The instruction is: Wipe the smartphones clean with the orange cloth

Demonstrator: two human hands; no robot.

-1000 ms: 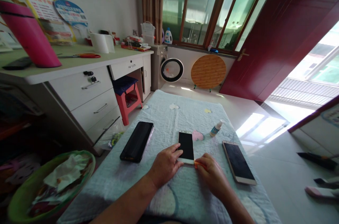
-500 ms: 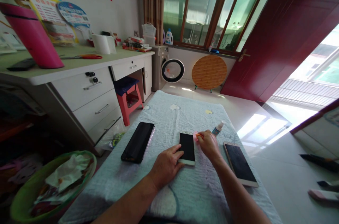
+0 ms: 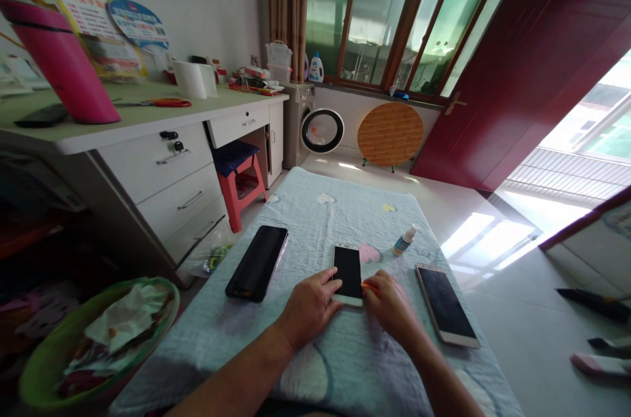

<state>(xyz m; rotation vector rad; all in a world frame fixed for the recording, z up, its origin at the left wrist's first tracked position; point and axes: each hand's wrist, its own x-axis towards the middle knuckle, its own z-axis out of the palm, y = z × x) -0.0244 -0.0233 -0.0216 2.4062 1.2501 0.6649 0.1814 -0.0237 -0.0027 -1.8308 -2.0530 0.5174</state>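
A white smartphone [image 3: 348, 272] with a dark screen lies face up in the middle of the cloth. My left hand [image 3: 311, 308] grips its lower left, fingertips on the screen and thumb at the bottom edge. Against the phone's right edge, my right hand [image 3: 392, 302] is closed in a pinch. Between its fingertips shows the tip of a small orange tool [image 3: 365, 285], mostly hidden. Beyond that hand stands a small spray bottle [image 3: 404, 241] with a white top. A gold-rimmed phone [image 3: 447, 305] lies to the right, and a larger black phone [image 3: 258, 263] to the left.
A pale blue patterned cloth [image 3: 340, 210] covers the low table. On the left are a green basket [image 3: 42, 371] with papers, a red stool [image 3: 241, 193] and a desk [image 3: 162, 187] with drawers. A washing machine [image 3: 294, 127] stands behind with its door open.
My right hand has moved toward me along the phone's right edge, from near its top corner to the lower half. The left hand stays on the phone.
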